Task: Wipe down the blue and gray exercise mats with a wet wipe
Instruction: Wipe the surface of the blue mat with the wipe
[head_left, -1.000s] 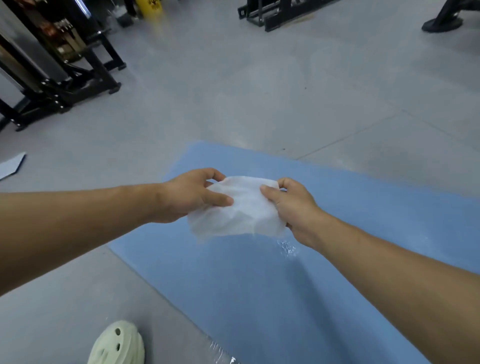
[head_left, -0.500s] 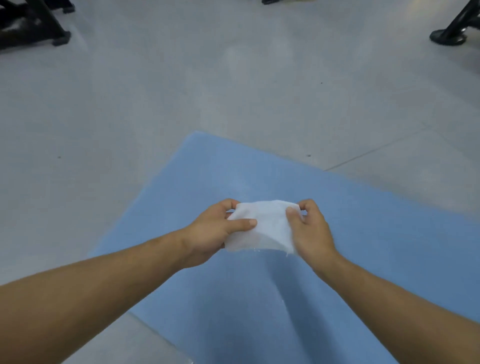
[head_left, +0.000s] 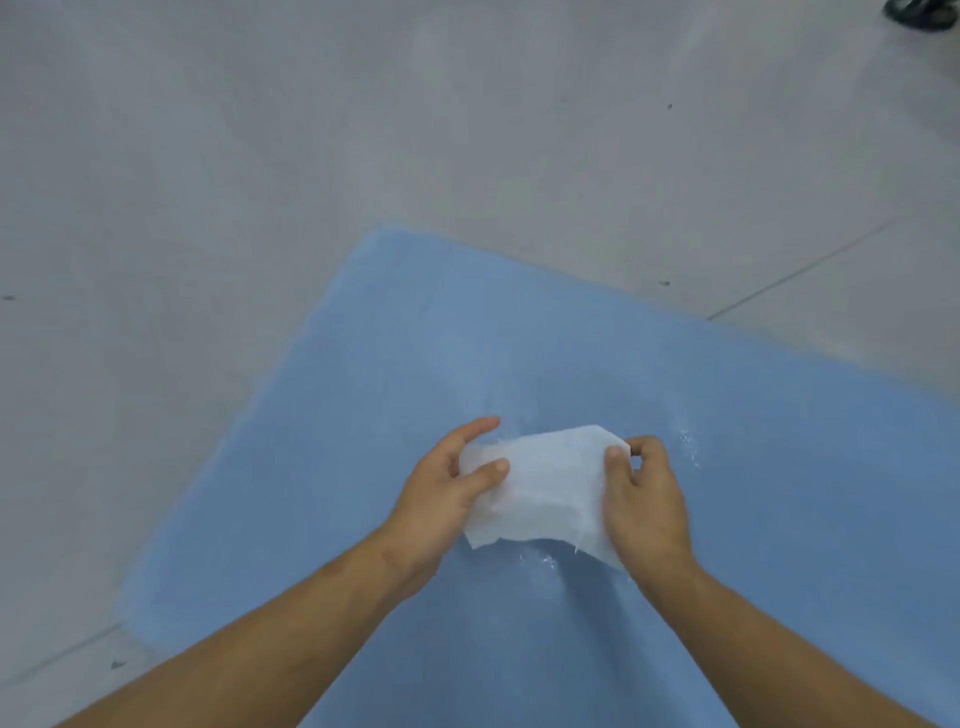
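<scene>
Hands — L (head_left: 441, 499) & R (head_left: 644, 499) — pinch wipe (head_left: 545, 488) over blue mat (head_left: 779, 467).

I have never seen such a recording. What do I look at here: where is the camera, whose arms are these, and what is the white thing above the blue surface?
There is no machine: these are a person's two bare arms. The camera sits on that person's head and looks forward and down, so the arms enter from the bottom edge. The left hand and the right hand each pinch one side of a white wet wipe, spread between them. Under it lies a blue exercise mat on a gray floor. Whether the wipe touches the mat, I cannot tell. No gray mat is in view.
</scene>
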